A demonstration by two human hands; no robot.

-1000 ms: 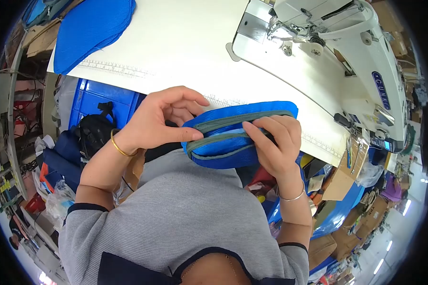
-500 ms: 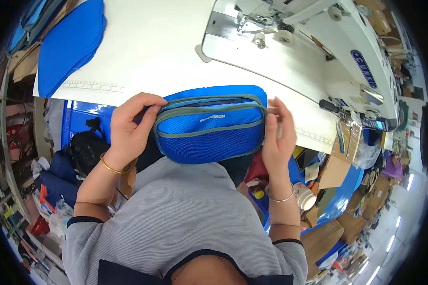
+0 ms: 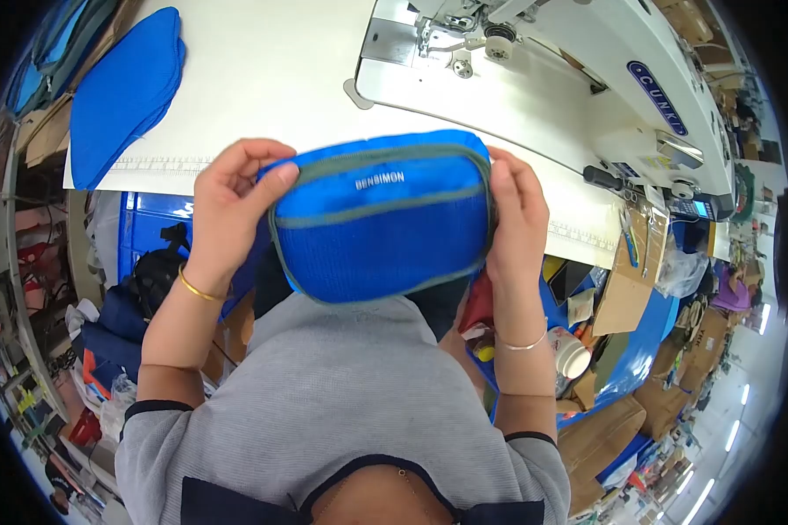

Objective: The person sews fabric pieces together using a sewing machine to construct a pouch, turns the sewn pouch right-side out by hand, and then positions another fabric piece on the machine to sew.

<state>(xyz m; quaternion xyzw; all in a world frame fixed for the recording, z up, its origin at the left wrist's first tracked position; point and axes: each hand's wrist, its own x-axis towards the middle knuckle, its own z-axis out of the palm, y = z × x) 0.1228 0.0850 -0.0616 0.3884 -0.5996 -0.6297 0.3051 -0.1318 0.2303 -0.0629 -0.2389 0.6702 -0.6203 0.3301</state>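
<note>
A blue pouch (image 3: 381, 236) with grey-green edging and a mesh front pocket hangs between my hands, above my lap at the table's front edge. White lettering reading BENSIMON runs across its upper front. My left hand (image 3: 236, 197) pinches the pouch's upper left corner between thumb and fingers. On the other side, my right hand (image 3: 518, 210) grips the right edge, thumb in front and the fingers partly hidden behind. The pouch's front faces me, and its back cannot be seen.
A white sewing machine (image 3: 604, 79) stands at the right of the white table (image 3: 263, 79). Blue fabric pieces (image 3: 127, 101) lie stacked at the table's left. Small scissors (image 3: 629, 241) rest on cardboard at right. A white cup (image 3: 572, 357) stands below, near my right forearm.
The pouch has come closer and its front has tilted up toward me; the open-looking top is now less visible. My right hand has closed onto the right edge.
</note>
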